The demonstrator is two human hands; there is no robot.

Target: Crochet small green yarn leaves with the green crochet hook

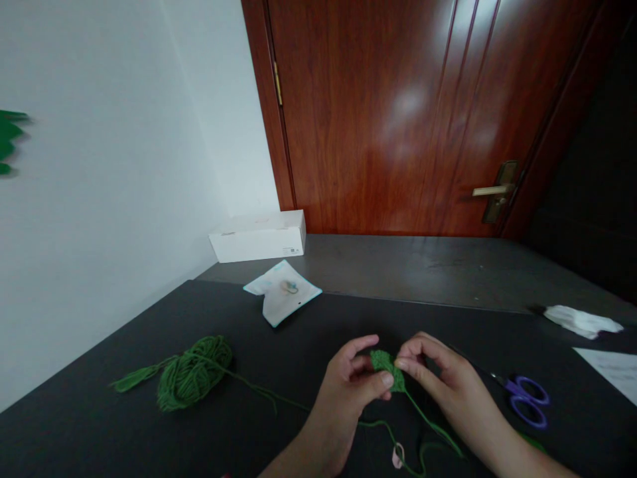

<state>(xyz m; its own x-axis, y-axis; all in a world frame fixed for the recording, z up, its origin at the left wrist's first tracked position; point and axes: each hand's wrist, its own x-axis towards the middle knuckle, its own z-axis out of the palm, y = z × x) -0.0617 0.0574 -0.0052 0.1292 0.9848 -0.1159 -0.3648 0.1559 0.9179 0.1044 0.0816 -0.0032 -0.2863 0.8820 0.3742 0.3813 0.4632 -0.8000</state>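
A small green crocheted piece point(383, 362) is held up between my two hands, above the black table. My left hand point(354, 378) pinches its lower left side between thumb and fingers, with the index finger stretched out above. At the piece's right edge, the thumb and fingertips of my right hand point(428, 365) are pressed together on it. Green yarn point(423, 413) hangs from the piece and trails over the table below. Whether a hook is in the right fingers I cannot tell. A pink stitch marker point(398, 456) lies by the yarn near the front edge.
A green yarn ball point(194, 375) rests at left, its strand running to the hands. Purple-handled scissors point(528, 400) lie right of my right hand. Farther back are a white plastic pouch point(283, 302) and a white box point(259, 239). A crumpled white packet point(580, 321) and paper point(612, 372) lie at far right.
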